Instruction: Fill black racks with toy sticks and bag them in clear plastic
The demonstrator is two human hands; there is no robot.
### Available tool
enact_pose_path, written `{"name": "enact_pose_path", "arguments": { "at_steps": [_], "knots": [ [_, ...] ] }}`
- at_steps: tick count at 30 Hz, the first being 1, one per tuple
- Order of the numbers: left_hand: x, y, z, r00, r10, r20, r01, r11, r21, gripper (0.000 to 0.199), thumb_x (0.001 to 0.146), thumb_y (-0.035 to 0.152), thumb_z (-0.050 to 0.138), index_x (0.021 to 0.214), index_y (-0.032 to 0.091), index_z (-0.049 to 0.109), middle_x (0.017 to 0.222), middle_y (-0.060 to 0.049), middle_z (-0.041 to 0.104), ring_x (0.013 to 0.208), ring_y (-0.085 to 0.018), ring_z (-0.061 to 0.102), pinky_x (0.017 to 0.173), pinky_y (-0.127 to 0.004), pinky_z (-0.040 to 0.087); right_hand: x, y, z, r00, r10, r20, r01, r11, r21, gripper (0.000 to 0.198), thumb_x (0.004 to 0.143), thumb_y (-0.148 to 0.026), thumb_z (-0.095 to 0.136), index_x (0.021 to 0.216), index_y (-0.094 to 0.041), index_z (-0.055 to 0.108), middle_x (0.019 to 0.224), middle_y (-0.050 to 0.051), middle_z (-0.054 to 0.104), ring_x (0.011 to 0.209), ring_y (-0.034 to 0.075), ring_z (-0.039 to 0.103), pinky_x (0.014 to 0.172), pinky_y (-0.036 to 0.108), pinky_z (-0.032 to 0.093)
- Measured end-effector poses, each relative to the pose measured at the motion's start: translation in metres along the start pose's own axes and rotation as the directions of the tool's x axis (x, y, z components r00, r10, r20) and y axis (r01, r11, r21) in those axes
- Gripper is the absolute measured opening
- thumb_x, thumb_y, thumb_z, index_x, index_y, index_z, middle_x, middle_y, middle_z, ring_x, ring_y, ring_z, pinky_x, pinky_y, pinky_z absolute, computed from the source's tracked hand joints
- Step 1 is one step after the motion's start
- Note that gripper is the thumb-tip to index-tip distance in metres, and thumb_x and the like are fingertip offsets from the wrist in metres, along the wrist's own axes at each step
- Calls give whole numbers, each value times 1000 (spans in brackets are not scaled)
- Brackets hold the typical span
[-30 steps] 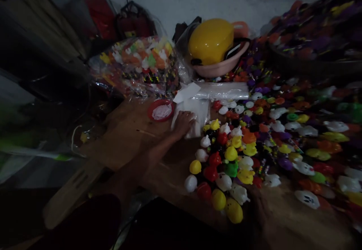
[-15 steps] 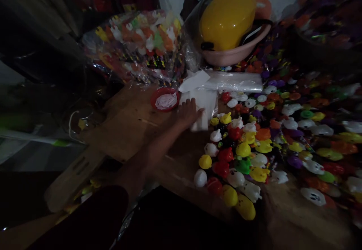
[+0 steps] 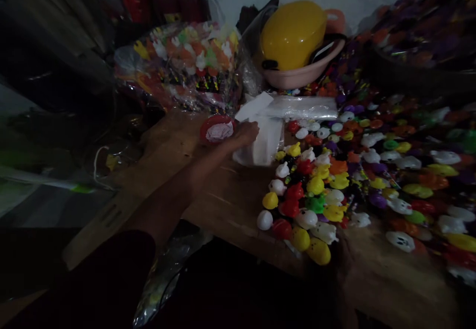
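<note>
My left hand [image 3: 247,133] reaches across the table to a stack of clear plastic bags [image 3: 269,143] with white paper in or under them. Its fingers are bent closed at the stack's left edge, on bag plastic; the fingertips are hard to see. Just left of that hand is a red dish [image 3: 204,133] of small white paper slips [image 3: 219,132]. Deep in shadow at the lower right, my right hand [image 3: 345,259] is near a yellow toy head [image 3: 319,251]; its fingers cannot be made out. Rows of small plastic toy heads [image 3: 307,219] in white, red, yellow and green lie between the hands.
Behind stands a large clear bag full of toys [image 3: 186,66]. A pink basin [image 3: 297,77] holds a yellow helmet [image 3: 293,33]. A roll of clear plastic [image 3: 305,107] lies behind the stack. Many more toys [image 3: 401,170] cover the right side. The wooden table's front edge [image 3: 238,242] is close.
My left hand has moved slightly back and left over the stack, its fingers going from spread to bent. The bag's lower left corner now shows more. The camera view has shifted a little.
</note>
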State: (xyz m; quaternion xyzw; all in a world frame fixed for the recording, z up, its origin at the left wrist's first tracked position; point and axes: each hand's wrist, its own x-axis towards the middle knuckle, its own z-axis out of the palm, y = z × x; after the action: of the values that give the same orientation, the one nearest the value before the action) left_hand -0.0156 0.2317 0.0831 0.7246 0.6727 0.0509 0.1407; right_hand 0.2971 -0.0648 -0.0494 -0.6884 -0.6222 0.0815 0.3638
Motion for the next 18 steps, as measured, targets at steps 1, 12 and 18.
{"name": "enact_pose_path", "arguments": {
  "at_steps": [1, 12, 18],
  "knots": [
    [-3, 0, -8, 999, 7, -41, -8, 1000, -29, 25, 103, 26, 48, 111, 11, 65, 113, -13, 69, 111, -24, 64, 102, -42, 46, 0, -2, -1, 1000, 8, 4, -8, 1000, -3, 42, 93, -46, 49, 121, -18, 66, 112, 14, 69, 104, 29, 64, 88, 41, 52],
    [-45, -23, 12, 985, -168, 44, 172, 908, -383, 23, 96, 14, 46, 76, 15, 57, 56, 4, 53, 46, -12, 52, 54, -24, 42, 0, -3, -1, 997, 56, 48, -59, 997, 45, 46, 93, -50, 46, 121, -20, 65, 117, 15, 69, 106, 30, 63, 91, 44, 50],
    [-40, -16, 14, 981, -195, -4, 177, 895, -409, 16, 96, 17, 49, 85, 16, 61, 73, -2, 67, 61, -16, 65, 63, -25, 49, -3, 7, 0, 996, 76, 49, -79, 995, 66, 47, 90, -53, 47, 118, -21, 65, 109, 15, 70, 103, 31, 64, 87, 45, 51]
  ]
}}
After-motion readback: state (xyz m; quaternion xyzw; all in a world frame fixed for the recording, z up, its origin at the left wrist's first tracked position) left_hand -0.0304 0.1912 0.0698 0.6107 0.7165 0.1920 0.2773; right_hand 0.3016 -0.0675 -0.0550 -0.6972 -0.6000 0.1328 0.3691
